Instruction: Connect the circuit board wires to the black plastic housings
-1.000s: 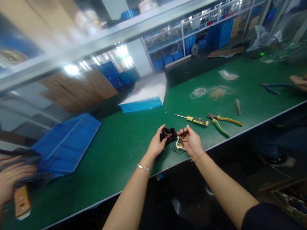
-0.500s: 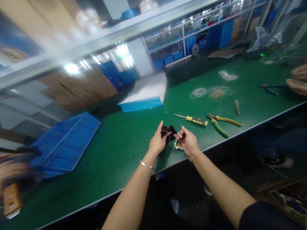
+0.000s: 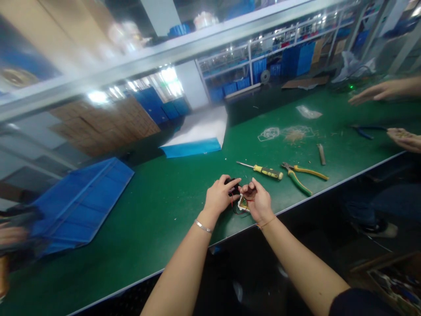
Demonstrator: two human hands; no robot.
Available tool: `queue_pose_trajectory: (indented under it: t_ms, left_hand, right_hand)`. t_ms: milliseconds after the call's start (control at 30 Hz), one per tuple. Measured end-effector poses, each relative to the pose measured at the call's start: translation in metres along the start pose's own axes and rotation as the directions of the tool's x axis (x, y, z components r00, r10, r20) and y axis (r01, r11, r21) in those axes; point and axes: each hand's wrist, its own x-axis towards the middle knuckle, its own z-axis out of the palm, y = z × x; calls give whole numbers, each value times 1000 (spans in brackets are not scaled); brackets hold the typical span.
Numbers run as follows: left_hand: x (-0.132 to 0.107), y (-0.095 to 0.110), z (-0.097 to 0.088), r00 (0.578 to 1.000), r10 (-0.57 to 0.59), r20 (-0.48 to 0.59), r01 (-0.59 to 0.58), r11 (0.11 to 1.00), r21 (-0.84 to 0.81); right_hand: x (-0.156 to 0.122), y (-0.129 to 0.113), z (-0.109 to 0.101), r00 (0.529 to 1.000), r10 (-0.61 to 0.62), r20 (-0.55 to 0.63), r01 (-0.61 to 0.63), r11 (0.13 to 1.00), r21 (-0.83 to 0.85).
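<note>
My left hand point(image 3: 219, 195) is curled over a small black part point(image 3: 233, 182) on the green bench top point(image 3: 158, 206), fingers closed on it. My right hand point(image 3: 258, 199) is beside it, fingers pinched on thin red and black wires that run to a small green circuit board in a white frame point(image 3: 244, 203). The board lies under my right thumb near the bench's front edge. Both hands nearly touch over these parts.
A yellow-handled screwdriver point(image 3: 263, 170) and yellow-green pliers point(image 3: 301, 177) lie just beyond my right hand. A blue tray point(image 3: 82, 199) sits at left, a white and blue sheet point(image 3: 197, 136) behind. Another person's hands point(image 3: 378, 93) reach in at right; blue pliers point(image 3: 363, 131) lie there.
My left hand has closed down over the black part, its raised finger now curled. The hands drew closer together. The other person's hand at right stretched out over the bench.
</note>
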Motion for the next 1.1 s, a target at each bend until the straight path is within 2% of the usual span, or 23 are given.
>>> queue_pose_trajectory:
  t_ms: [100,233,467,633,733,867,933,1033,1100]
  left_hand:
    - [0,3,3,999,-43,-29,45,998,44]
    - [-1,6,3,998,-63,-10,63,996,67]
    - [-3,4,6,998,-56,-32,56,998,5]
    - [-1,5,8,997,-73,-17,73,997,-16]
    - [1,5,7,996,-86,-7,85,995,-42]
    - [-1,1,2,997,-78,2,77,991,-106]
    - [-4,-4,-2,998,-67,17,69,985,-158]
    - [-11,-14,-7,997,-59,43,68,958,-279]
    - [-15,-19,-9,996,-78,45,89,934,-346]
  right_hand:
    - [-6,6,11,995,-99,17,100,991,-93]
    - [-20,20,18,979,-188,75,201,938,-283]
    - [-42,25,12,966,-221,135,259,827,-499]
    - [-43,22,7,962,-225,153,272,810,-520]
    - [-34,11,-1,960,-234,156,281,830,-482]
    - [-13,-18,-15,956,-244,163,293,832,-471]
    - [-3,-32,-19,967,-219,130,255,829,-498]
    - [8,-46,-22,982,-159,99,186,787,-588]
    - [13,-51,-21,980,-153,131,201,725,-659]
